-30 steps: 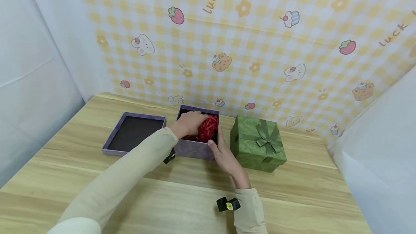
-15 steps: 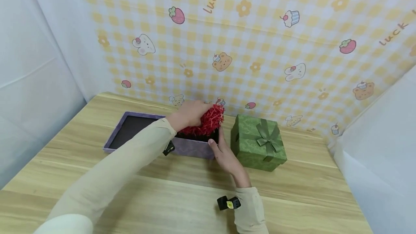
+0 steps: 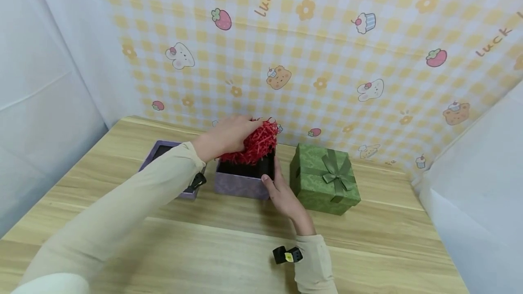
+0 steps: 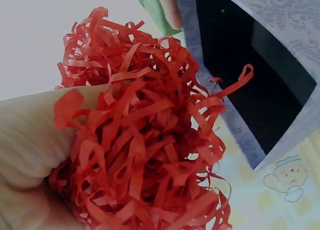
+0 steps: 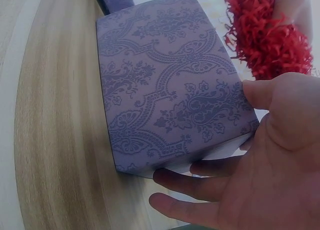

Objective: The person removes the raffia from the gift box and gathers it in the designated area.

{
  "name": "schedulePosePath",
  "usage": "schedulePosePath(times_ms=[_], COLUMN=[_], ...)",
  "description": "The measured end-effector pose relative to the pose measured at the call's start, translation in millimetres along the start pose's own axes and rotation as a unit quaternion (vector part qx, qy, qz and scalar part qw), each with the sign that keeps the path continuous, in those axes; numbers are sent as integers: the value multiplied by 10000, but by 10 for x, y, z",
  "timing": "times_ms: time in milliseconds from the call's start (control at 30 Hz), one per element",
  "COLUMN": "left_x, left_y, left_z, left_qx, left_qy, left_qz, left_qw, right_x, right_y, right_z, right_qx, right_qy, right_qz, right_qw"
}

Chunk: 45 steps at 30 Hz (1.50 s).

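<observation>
My left hand point(image 3: 230, 136) grips a big clump of red shredded paper point(image 3: 261, 143), raised above the back of an open purple gift box point(image 3: 241, 186). Curly strips spill around the fingers and hide most of them in the left wrist view, where the box's black inside point(image 4: 250, 65) shows. My right hand point(image 3: 283, 196) holds the box at its right front corner. Its thumb point(image 5: 260, 94) is at the rim and the fingers lie along the right side. The patterned front of the box faces the right wrist camera.
Left of the box lies its purple lid point(image 3: 162, 150), black inside up, partly behind my left forearm. A green gift box point(image 3: 323, 176) with a ribbon bow stands close to the right of my right hand. A checked cloth point(image 3: 245, 49) hangs behind the wooden table point(image 3: 229, 248).
My left hand has lifted the red shredded paper up out of the purple box and moved back and slightly left. The right hand has stayed on the box.
</observation>
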<state>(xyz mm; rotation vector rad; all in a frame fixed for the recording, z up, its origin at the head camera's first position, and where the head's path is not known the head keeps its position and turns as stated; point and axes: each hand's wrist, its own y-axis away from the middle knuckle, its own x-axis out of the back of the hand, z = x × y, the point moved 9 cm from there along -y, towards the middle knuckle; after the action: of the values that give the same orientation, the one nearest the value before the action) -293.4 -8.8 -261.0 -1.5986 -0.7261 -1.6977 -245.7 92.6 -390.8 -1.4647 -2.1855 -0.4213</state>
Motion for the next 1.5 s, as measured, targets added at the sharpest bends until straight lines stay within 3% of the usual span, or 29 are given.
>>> schedulePosePath(times_ms=[400, 767, 1167, 1500], left_x=[159, 233, 9, -381], left_y=[197, 623, 1036, 1324], left_z=[125, 267, 485, 615], left_qx=[-385, -614, -1094, -1221], left_qy=[-201, -180, -40, 469], left_qz=[366, 716, 911, 623], left_qw=[9984, 9954, 9898, 9894], right_x=[11, 4, 1, 29], right_y=[11, 15, 34, 31], right_z=[23, -19, -7, 2], right_qx=[-83, -4, 53, -72], right_qy=[-34, -123, -106, -113], right_qz=[17, -75, -99, 25], right_qw=[10000, 9999, 9999, 9999])
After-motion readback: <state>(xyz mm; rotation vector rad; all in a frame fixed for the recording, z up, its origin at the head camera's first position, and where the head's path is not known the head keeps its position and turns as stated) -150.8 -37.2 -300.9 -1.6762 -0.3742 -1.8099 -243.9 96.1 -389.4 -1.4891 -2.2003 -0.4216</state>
